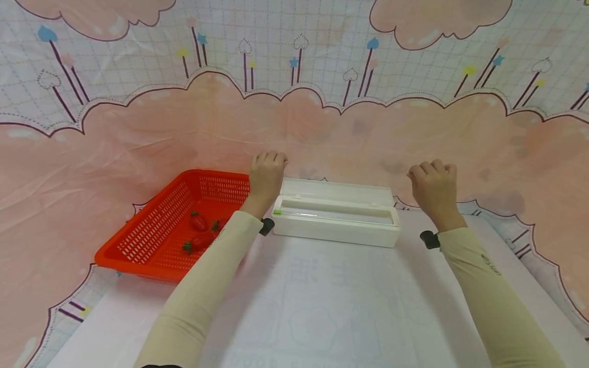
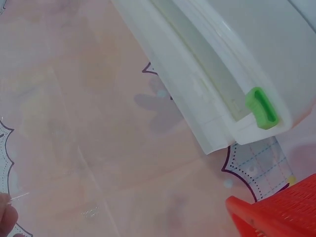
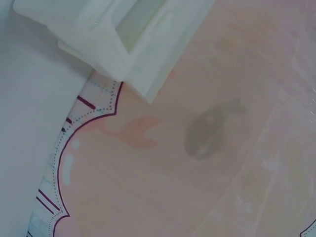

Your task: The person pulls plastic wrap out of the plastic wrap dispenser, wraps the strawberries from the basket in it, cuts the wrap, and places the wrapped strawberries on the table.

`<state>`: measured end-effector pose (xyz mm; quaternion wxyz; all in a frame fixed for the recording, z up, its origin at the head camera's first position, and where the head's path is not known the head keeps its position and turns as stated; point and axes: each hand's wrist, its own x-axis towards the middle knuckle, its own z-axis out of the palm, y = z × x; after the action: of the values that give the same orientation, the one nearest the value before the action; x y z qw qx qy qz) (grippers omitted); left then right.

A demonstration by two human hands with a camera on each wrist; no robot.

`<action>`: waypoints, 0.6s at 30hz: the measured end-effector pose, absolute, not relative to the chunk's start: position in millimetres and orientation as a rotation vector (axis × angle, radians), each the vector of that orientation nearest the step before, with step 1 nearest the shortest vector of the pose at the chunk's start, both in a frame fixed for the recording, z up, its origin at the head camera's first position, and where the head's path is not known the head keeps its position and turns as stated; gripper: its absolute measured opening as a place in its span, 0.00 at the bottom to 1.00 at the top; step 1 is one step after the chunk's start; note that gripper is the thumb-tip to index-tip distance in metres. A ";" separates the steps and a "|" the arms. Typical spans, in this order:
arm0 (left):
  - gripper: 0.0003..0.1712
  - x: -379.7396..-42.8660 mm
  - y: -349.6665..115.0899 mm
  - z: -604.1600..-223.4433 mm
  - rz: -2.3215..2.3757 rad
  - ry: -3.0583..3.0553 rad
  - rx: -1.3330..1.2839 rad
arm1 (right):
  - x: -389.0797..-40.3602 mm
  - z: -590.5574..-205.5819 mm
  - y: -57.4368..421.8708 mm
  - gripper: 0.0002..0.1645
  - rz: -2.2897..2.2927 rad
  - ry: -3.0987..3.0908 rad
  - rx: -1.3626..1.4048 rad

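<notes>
A white cling film dispenser (image 1: 338,232) stands on the table with its lid raised and a pale roll inside. Its green slide cutter (image 2: 262,108) sits at the left end. My left hand (image 1: 268,176) is raised above the dispenser's left end, fingers curled, pinching clear cling film (image 2: 91,212). Farther right, beyond the other end, my right hand (image 1: 434,186) is raised at similar height, also curled on the film. Glints and creases of the film (image 3: 242,203) show in both wrist views. Whether it still joins the roll I cannot tell.
Left of the dispenser, a red plastic basket (image 1: 138,243) holds several strawberries (image 1: 198,222), partly hidden by my left forearm. A white sheet (image 1: 317,306) covers the table in front. Behind hangs a pink patterned cloth (image 1: 340,138).
</notes>
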<state>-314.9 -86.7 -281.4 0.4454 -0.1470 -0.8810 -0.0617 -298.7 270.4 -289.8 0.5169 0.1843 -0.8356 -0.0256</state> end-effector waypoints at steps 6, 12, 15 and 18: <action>0.09 -314.9 -87.5 -274.3 -0.151 -2.194 -0.364 | -298.9 -283.4 270.7 0.05 -0.053 -2.020 0.439; 0.09 -315.0 -87.7 -267.6 -0.147 -2.180 -0.347 | -299.9 -277.3 270.6 0.06 -0.055 -2.008 0.433; 0.09 -314.7 -87.5 -265.2 -0.156 -2.175 -0.349 | -299.6 -275.0 270.8 0.06 -0.056 -1.999 0.431; 0.09 -314.7 -87.1 -263.4 -0.165 -2.164 -0.346 | -298.7 -272.0 270.8 0.06 -0.049 -1.991 0.431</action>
<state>-314.7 -87.1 -263.4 0.4545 -0.1404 -0.8771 -0.0668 -298.7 270.8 -272.0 0.5245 0.1801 -0.8319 -0.0205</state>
